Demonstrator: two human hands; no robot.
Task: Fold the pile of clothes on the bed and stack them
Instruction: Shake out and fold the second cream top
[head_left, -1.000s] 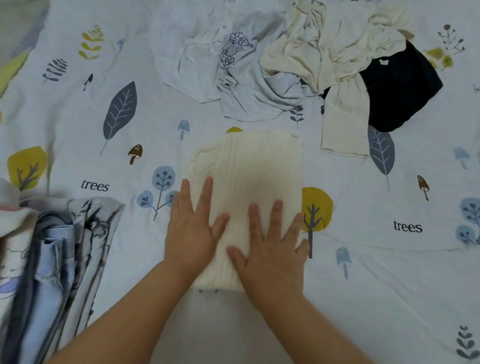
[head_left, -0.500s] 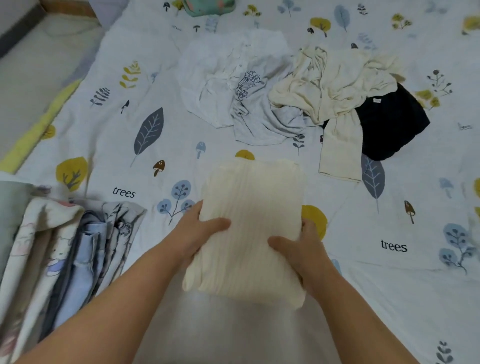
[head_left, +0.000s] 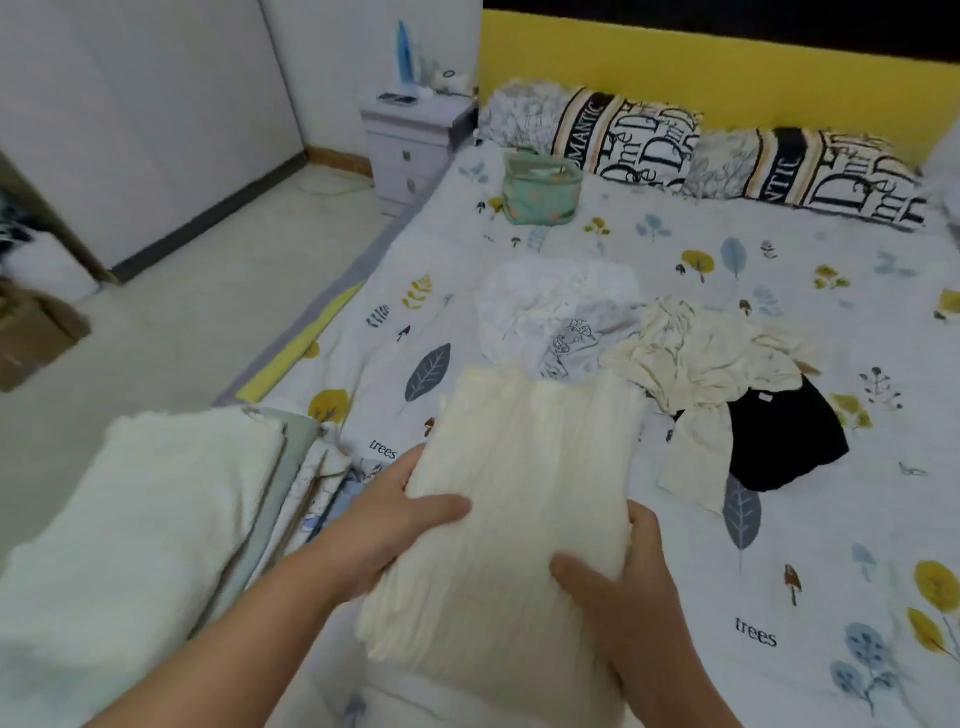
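A folded cream ribbed knit garment (head_left: 524, 499) is lifted off the bed, held from both sides. My left hand (head_left: 384, 525) grips its left edge, thumb on top. My right hand (head_left: 618, 587) grips its right lower edge, thumb on top as well. A stack of folded clothes (head_left: 156, 519) lies at the lower left, topped by a cream textured piece. The unfolded pile sits beyond the held garment: a white and grey printed shirt (head_left: 561, 317), a cream top (head_left: 701, 364) and a black garment (head_left: 784, 441).
The bed sheet (head_left: 779, 545) has a leaf and tree print. Two lettered pillows (head_left: 623, 135) lie against the yellow headboard, with a green pouch (head_left: 540, 192) in front. A nightstand (head_left: 415, 140) and bare floor (head_left: 182, 322) are left of the bed.
Both hands went from pressing flat on the folded knit to gripping its sides and lifting it off the sheet. The view has tilted up and toward the left.
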